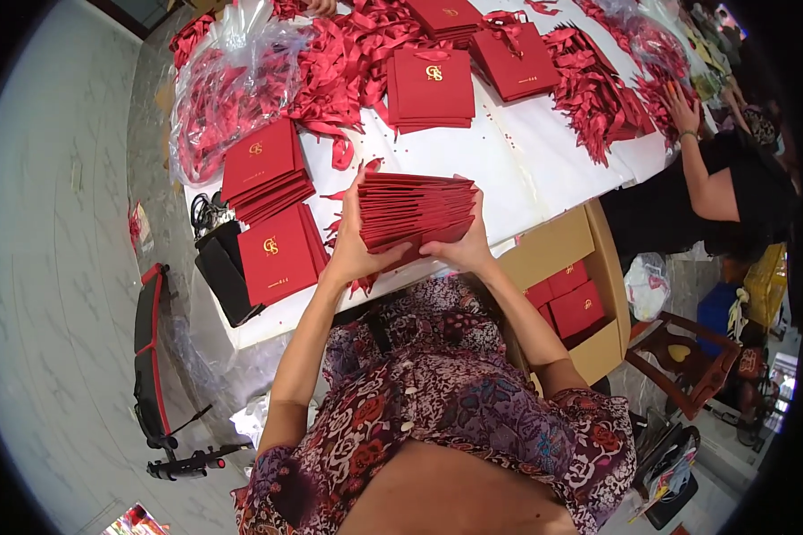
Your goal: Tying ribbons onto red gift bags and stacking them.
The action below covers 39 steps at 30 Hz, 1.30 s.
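Note:
Between my two hands is a thick stack of folded red paper gift bags (417, 207), edges toward me, just above the table's near edge. My left hand (357, 241) clasps its left side, thumb across the near face. On the right side my right hand (468, 241) grips it the same way. To the left lie two piles of flat red bags, a nearer pile (281, 259) and a farther pile (263, 165), with gold print on top. Another red bag pile (430, 89) lies straight ahead, beyond the held stack.
Red ribbons (339, 76) and a clear plastic bag of ribbon (236, 98) cover the far left of the white table (509, 169). An open carton (611, 285) holding red bags stands at my right. Beyond it, another person's hand (682, 107) rests near ribbons. A wooden stool (682, 361) stands lower right.

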Each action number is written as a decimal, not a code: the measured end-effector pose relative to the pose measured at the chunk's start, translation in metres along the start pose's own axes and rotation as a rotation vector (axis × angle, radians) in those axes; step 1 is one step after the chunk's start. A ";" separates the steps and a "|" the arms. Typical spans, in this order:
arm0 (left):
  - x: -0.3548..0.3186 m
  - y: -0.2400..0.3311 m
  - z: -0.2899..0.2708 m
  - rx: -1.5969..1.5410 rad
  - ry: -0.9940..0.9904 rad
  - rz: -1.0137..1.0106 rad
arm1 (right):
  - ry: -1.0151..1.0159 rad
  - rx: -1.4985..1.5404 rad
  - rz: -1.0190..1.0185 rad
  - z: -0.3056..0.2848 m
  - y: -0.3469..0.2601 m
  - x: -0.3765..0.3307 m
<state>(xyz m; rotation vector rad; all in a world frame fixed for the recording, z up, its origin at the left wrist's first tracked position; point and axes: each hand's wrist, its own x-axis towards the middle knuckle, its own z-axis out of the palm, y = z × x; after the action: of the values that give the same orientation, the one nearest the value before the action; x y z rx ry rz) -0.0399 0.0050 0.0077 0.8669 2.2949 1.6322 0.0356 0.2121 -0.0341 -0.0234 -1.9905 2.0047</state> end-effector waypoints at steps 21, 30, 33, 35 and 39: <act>-0.011 0.003 0.005 -0.007 0.104 0.000 | 0.259 -0.345 -0.146 -0.007 -0.036 -0.051; -0.011 0.001 0.005 0.047 0.087 0.053 | 0.246 -0.305 -0.109 -0.005 -0.045 -0.039; -0.010 -0.001 0.006 -0.004 0.093 0.031 | 0.216 -0.298 -0.089 -0.008 -0.038 -0.033; -0.010 -0.002 0.008 -0.042 0.100 0.009 | 0.223 -0.267 -0.069 -0.011 -0.034 -0.032; -0.011 -0.006 0.007 -0.079 0.084 0.011 | 0.224 -0.308 -0.149 -0.014 -0.037 -0.032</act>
<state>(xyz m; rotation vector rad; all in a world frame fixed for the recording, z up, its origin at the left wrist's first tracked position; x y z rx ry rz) -0.0301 0.0029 -0.0025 0.8097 2.2661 1.7839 0.0772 0.2173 -0.0047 -0.1566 -2.0667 1.5192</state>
